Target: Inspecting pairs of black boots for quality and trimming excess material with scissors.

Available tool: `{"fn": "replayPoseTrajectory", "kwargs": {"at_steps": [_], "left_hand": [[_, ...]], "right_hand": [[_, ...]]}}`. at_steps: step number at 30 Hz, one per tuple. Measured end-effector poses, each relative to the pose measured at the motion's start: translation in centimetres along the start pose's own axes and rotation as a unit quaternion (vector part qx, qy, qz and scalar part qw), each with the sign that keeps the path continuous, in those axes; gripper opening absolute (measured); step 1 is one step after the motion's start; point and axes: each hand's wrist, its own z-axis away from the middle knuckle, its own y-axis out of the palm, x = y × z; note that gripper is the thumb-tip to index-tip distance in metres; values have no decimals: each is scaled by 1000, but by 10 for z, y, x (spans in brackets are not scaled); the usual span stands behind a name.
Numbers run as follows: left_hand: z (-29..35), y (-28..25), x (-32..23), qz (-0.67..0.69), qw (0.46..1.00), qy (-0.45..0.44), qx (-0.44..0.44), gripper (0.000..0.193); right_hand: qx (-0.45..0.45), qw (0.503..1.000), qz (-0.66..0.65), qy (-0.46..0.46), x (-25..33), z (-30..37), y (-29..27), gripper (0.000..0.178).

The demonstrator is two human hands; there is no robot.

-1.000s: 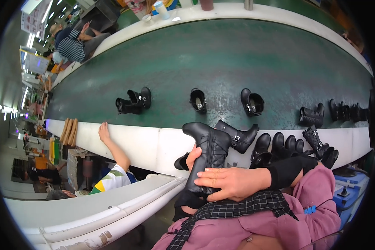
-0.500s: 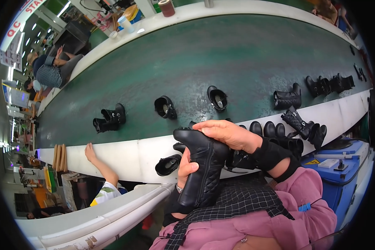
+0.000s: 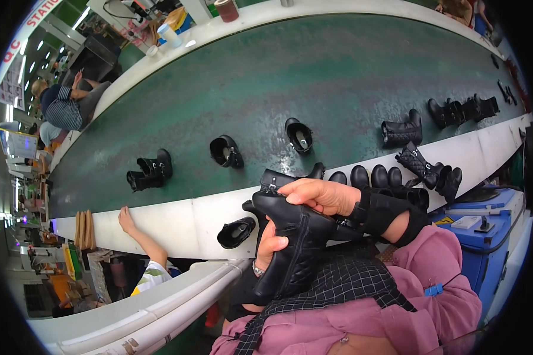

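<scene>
Boot (image 3: 299,248) in 2 hands (image 3: 328,197)

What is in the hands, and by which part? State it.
A black boot. The left hand grips its shaft near the ankle; the right hand has its fingers at the foot part, whether gripping cannot be told.

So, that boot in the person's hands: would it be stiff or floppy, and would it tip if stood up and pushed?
The boot probably flexes at the shaft, which looks quilted, with a long zip. The toe may be firmer, looking smooth and rounded. Stood up, it might tip if pushed high, given its tall shaft.
</scene>
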Motion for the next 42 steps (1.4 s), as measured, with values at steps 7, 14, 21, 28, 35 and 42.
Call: {"fn": "replayPoseTrajectory", "kwargs": {"at_steps": [7,14,21,28,35,42], "left_hand": [[5,1,4,-1,1000,-12,-27,81],[-5,2,-3,-32,999,-6,13,80],[-2,-1,0,-19,1000,-1,9,77],[1,-5,-1,-34,999,-2,-6,78],[-3,-8,-10,-73,997,1,6,79],[1,-15,-7,-56,998,-20,30,79]], "right_hand": [[-39,999,6,-21,6,8,25,44],[9,999,-31,18,12,0,26,41],[2,1000,-8,-10,10,0,27,41],[32,998,-47,-6,1,-10,30,46],[13,1000,-20,17,1,-12,8,51],[-4,1000,-5,-13,-13,-16,1,38]]}}
